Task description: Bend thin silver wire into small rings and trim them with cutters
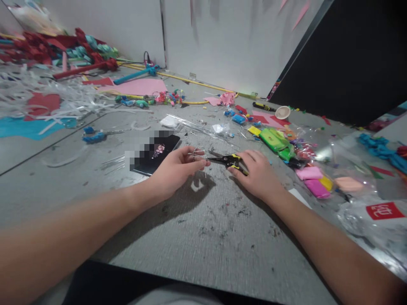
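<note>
Near the middle of the grey surface (229,254), a small open shape of thin wire (199,154) is pinched between the thumb and fingers of the left hand (174,167), with a few ends sticking out. Facing it, black-and-yellow pliers (231,161) point leftward, their tips right by the left fingertips; whether they bite on the wire cannot be told. The right hand (257,171) has its fingers curled over the plier handles, which stand apart. Just beside the left hand lies a flat black device (169,147), partly pixelated, with loose wires (112,164) near its left end. Beyond the hands, long thin wires (195,126) lie near a small clear bag (221,128). To the right come a green packet (276,142), pink packets (308,173) and a peach packet (349,185). Farther off to the left are blue lumps (94,135), white strips (79,99) and a pink sheet (140,87), with a pale wall (229,42) behind.
</note>
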Demonstrator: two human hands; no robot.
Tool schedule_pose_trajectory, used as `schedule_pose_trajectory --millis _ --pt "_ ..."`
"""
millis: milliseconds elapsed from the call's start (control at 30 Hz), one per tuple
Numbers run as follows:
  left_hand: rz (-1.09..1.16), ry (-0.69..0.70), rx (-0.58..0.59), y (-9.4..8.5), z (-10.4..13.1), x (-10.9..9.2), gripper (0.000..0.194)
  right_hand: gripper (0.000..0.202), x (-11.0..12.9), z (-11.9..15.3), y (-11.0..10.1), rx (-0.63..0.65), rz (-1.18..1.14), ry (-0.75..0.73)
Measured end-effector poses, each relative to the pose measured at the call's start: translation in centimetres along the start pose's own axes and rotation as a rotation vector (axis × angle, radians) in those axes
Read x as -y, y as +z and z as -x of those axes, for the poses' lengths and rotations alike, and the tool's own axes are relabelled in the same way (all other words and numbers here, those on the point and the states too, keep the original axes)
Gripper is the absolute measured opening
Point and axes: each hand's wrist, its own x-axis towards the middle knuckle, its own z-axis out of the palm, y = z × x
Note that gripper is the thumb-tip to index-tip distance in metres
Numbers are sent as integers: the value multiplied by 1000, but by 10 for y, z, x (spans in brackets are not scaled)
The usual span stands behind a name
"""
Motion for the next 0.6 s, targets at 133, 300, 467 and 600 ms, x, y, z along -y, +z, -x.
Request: schedule_pose_trajectory --millis 133,300,467,600 --pt "102 54 87 3 3 -1 36 30 44 -1 -26 141 -413 122" --pt "170 70 168 7 8 0 43 20 90 0 -26 188 -797 389" --pt "197 36 183 4 7 1 37 25 94 2 -7 53 -779 423" --pt "82 22 202 -1 3 -1 24 22 87 6 1 7 -732 345"
